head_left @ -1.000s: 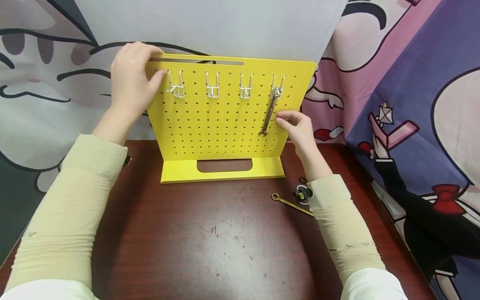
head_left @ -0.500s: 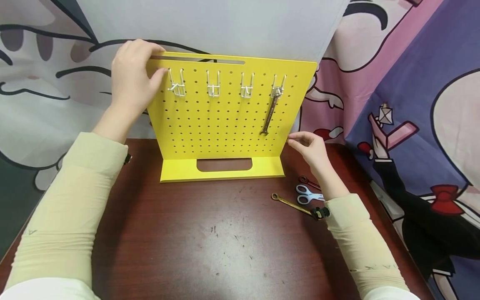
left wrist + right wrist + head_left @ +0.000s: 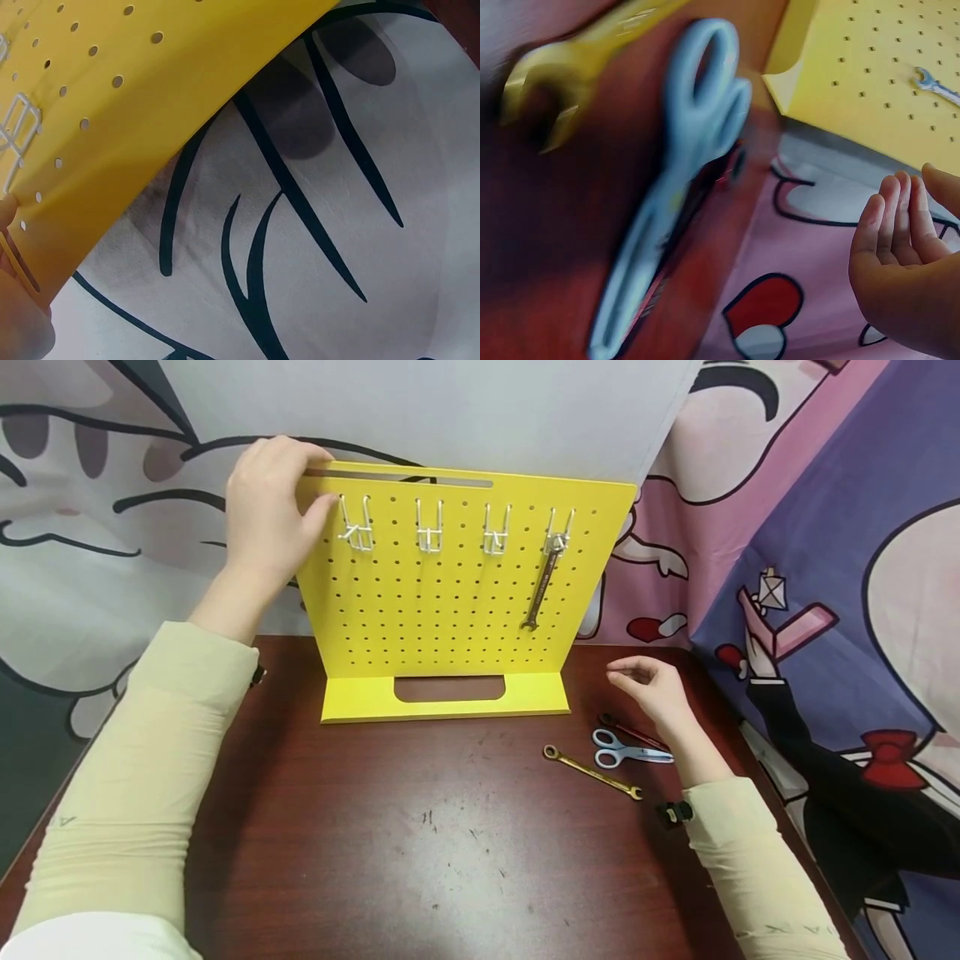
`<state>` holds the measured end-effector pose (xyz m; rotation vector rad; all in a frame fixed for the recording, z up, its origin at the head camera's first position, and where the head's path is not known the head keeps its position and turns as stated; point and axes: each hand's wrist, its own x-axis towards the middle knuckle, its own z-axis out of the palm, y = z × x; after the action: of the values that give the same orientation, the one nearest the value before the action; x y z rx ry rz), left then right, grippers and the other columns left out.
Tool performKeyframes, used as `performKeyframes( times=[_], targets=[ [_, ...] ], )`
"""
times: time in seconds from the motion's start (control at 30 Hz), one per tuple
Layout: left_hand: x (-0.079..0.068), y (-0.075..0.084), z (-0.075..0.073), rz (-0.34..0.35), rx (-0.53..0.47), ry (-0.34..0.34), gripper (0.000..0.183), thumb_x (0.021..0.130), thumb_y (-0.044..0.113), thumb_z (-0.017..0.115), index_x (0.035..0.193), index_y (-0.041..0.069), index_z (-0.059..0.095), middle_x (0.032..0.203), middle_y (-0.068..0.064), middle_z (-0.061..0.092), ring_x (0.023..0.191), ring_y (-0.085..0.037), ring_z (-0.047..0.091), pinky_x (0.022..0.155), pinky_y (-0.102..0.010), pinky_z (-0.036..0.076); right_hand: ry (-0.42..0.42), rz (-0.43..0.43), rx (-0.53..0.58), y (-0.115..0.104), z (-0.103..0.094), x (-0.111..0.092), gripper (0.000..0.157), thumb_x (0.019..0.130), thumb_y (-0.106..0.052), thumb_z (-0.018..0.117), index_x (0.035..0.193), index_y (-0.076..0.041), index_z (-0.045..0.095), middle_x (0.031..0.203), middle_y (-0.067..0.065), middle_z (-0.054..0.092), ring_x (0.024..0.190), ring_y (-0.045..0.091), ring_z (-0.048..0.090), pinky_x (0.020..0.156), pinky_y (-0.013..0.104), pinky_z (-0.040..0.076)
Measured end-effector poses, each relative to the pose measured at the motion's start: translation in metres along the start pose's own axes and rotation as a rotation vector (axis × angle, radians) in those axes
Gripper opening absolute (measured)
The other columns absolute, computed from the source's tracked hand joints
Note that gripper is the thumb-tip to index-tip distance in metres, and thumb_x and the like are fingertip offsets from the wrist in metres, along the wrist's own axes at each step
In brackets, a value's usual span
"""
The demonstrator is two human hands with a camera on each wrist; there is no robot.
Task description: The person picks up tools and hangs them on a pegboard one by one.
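Observation:
My left hand [image 3: 270,510] grips the top left corner of a yellow pegboard [image 3: 442,602], its thumb on the front face and its fingers over the top edge. Several white wire hooks [image 3: 430,539] line the upper part of the board. From the rightmost one hangs a silver combination wrench [image 3: 541,589], slanting down to the left. My right hand [image 3: 660,693] is in the air right of the board, holding nothing, its fingers loosely bent. Below it on the table lie light blue scissors [image 3: 633,753], a gold combination wrench [image 3: 592,771] and a red wrench [image 3: 636,732] partly behind the scissors.
The board stands on a yellow base [image 3: 360,700] with a cutout, on a dark red-brown table [image 3: 420,827]. Cartoon-printed cloth [image 3: 825,543] hangs behind and at the right. A dark wrist camera [image 3: 677,812] sits at the right cuff.
My right hand has drawn away from the hanging wrench, down and to the right, uncovering the scissors and table wrenches. The left hand keeps its grip; the wrench hangs in place.

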<state>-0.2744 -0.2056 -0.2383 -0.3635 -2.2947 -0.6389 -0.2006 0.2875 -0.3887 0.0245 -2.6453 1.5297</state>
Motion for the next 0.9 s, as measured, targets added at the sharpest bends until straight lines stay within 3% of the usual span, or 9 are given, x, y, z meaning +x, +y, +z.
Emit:
performKeyframes(
  times=[0.27, 0.37, 0.63, 0.9],
  targets=[
    [0.002, 0.002, 0.001, 0.015, -0.011, 0.004, 0.032, 0.102, 0.013, 0.07, 0.133, 0.005, 0.069, 0.13, -0.017, 0.071, 0.126, -0.036, 0.06, 0.119, -0.045, 0.042, -0.057, 0.007, -0.078, 0.03, -0.01, -0.012, 0.031, 0.099, -0.011, 0.073, 0.121, 0.011, 0.071, 0.087, -0.028, 0.071, 0.081, -0.012, 0.064, 0.073, 0.008, 0.051],
    [0.003, 0.002, 0.002, 0.015, -0.014, 0.003, 0.032, 0.102, 0.013, 0.07, 0.133, 0.005, 0.069, 0.13, -0.017, 0.071, 0.125, -0.036, 0.06, 0.119, -0.044, 0.042, -0.081, 0.017, -0.128, 0.039, -0.013, -0.017, 0.029, 0.098, -0.01, 0.074, 0.119, 0.011, 0.072, 0.089, -0.019, 0.075, 0.08, -0.012, 0.064, 0.072, 0.009, 0.051],
    [0.002, 0.002, 0.001, -0.001, -0.008, -0.001, 0.033, 0.102, 0.013, 0.07, 0.133, 0.005, 0.069, 0.132, -0.016, 0.071, 0.127, -0.036, 0.059, 0.12, -0.043, 0.041, -0.133, -0.011, -0.269, 0.058, -0.019, -0.022, 0.023, 0.095, -0.005, 0.077, 0.113, 0.009, 0.075, 0.1, 0.025, 0.079, 0.076, -0.012, 0.063, 0.067, 0.01, 0.051],
    [0.001, 0.001, 0.0, -0.006, -0.006, 0.0, 0.033, 0.102, 0.013, 0.071, 0.134, 0.005, 0.069, 0.132, -0.016, 0.071, 0.127, -0.036, 0.059, 0.12, -0.043, 0.041, -0.171, -0.051, -0.349, 0.073, -0.023, -0.023, 0.018, 0.093, -0.001, 0.077, 0.11, 0.006, 0.076, 0.097, 0.023, 0.08, 0.076, -0.009, 0.066, 0.068, 0.008, 0.052]
  ],
)
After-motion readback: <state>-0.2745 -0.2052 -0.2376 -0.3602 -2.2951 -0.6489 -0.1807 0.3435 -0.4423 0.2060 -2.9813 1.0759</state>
